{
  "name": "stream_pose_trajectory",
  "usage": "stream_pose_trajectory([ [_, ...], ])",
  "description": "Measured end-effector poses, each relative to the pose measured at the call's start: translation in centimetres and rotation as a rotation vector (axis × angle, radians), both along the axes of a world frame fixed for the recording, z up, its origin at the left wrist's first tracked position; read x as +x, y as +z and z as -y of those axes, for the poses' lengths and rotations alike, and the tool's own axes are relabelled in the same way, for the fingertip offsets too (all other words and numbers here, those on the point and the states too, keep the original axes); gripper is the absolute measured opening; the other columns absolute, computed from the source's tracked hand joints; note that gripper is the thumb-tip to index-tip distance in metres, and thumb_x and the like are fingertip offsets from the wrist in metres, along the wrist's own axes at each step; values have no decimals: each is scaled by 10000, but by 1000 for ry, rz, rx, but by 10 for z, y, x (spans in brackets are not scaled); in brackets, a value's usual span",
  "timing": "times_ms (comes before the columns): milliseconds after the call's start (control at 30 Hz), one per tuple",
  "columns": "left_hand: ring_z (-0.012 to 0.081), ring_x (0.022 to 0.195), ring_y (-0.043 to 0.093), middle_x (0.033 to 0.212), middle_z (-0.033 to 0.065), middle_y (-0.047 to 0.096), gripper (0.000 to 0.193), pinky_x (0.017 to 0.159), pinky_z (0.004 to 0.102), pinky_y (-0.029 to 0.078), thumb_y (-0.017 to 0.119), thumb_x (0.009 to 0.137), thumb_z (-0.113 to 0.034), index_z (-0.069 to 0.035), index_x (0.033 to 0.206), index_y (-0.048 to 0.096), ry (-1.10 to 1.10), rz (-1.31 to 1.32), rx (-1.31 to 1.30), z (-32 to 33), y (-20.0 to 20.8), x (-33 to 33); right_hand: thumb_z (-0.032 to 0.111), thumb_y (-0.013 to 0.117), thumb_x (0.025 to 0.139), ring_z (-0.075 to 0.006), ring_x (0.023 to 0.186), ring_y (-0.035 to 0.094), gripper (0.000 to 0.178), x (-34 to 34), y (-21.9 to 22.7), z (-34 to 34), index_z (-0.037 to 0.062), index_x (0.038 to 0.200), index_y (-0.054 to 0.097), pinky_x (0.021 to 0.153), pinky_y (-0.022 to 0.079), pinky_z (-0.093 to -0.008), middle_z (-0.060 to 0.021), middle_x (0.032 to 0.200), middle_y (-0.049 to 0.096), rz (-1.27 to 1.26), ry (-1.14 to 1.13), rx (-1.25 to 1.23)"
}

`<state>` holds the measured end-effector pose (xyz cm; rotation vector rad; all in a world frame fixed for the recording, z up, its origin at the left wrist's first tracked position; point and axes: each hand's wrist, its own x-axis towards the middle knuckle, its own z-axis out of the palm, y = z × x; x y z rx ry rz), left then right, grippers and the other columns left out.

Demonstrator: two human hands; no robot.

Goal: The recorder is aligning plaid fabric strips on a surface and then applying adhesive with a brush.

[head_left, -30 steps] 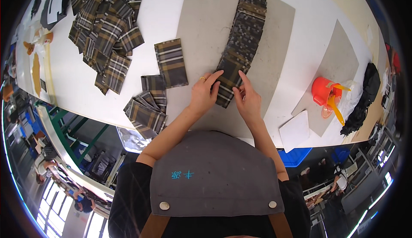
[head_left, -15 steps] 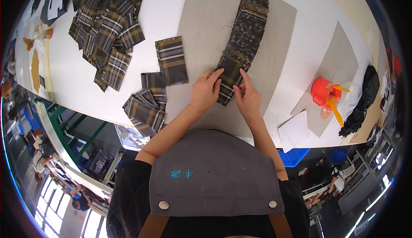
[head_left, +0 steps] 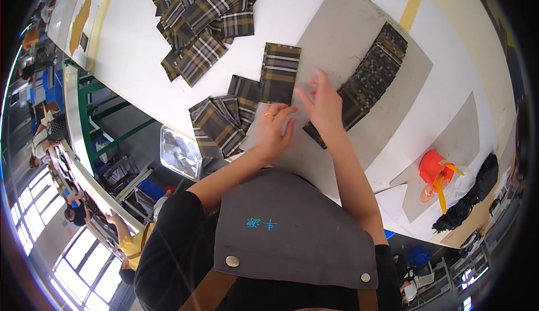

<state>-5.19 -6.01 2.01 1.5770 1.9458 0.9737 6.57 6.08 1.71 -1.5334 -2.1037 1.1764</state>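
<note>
Both hands have let go of the overlapped cloth row (head_left: 373, 76), right of centre; seemingly it lies unaided. Right hand (head_left: 321, 104), empty, fingers spread, hovers mid-frame; left hand (head_left: 275, 130), gripping nothing, is just below the single cloth piece (head_left: 280, 71), upper centre.

the pile of plaid pieces (head_left: 209, 9) at upper left is cut off by the top edge; the right hand (head_left: 323, 106), slightly blurred, hides part of the plaid row (head_left: 375, 72) right of centre.
</note>
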Motion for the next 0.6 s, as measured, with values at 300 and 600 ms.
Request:
stream_pose_trajectory([
  [300, 322, 1088, 586, 1195, 181, 601, 350, 929, 389, 479, 632, 880, 27, 16, 1227, 587, 216, 9, -4, 16, -3, -35, 199, 802, 820, -299, 805, 691, 803, -42, -24, -24, 36, 1480, 375, 760, 550, -404, -134, 906, 703, 34, 18, 9],
  [600, 180, 1000, 637, 1171, 134, 674, 331, 873, 304, 501, 585, 1012, -166, 20, 1285, 574, 152, 906, -189, -34, 21, -7, 103, 741, 900, -62, 765, 592, 283, 88, 67, -31, 27, 1144, 620, 604, 469, -221, -2, 912, 654, -594, -363, -333],
])
